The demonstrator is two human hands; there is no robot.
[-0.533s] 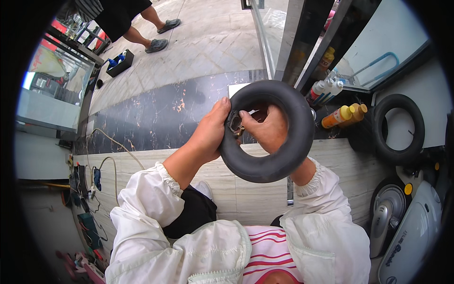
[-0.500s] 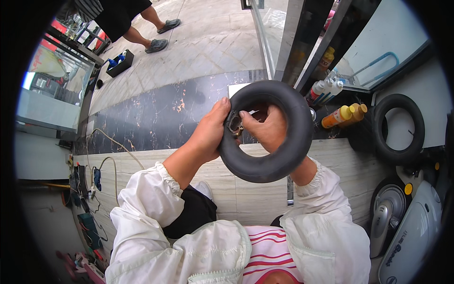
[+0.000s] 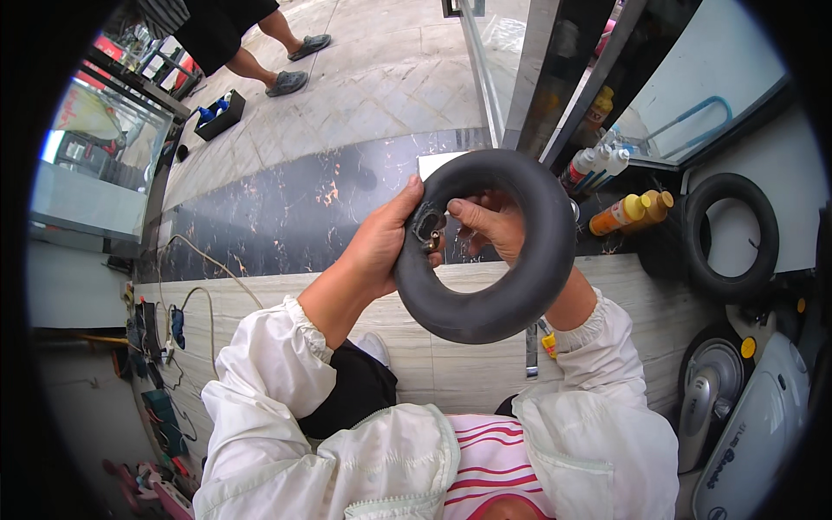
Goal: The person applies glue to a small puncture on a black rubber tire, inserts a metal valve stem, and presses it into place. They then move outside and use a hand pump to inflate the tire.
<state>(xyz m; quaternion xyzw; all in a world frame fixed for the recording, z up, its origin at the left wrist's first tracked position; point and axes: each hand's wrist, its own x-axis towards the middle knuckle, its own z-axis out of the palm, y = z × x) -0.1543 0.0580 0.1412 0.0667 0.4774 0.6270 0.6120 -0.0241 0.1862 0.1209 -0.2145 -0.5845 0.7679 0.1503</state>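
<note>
A black inflated inner tube is held up in front of me. My left hand grips its left side, with the thumb on the outer wall and fingertips showing in the ring's hole. A short brass-coloured valve sticks into the hole from a rough patch on the inner wall. My right hand shows through the hole, its wrist hidden behind the tube's right side. The thumb points toward the valve, and the loosely bent fingers stand apart from it with nothing visible in them.
Another black ring-shaped tube leans at the right. Yellow-capped bottles and spray cans stand by the glass door. Below the tube lies a yellow-handled item. A cable crosses the floor at left. Outside, a person's legs show.
My right hand has drawn back to the right from the valve, baring it. The tube has shifted slightly down. A yellow-handled item has come into sight by my right wrist.
</note>
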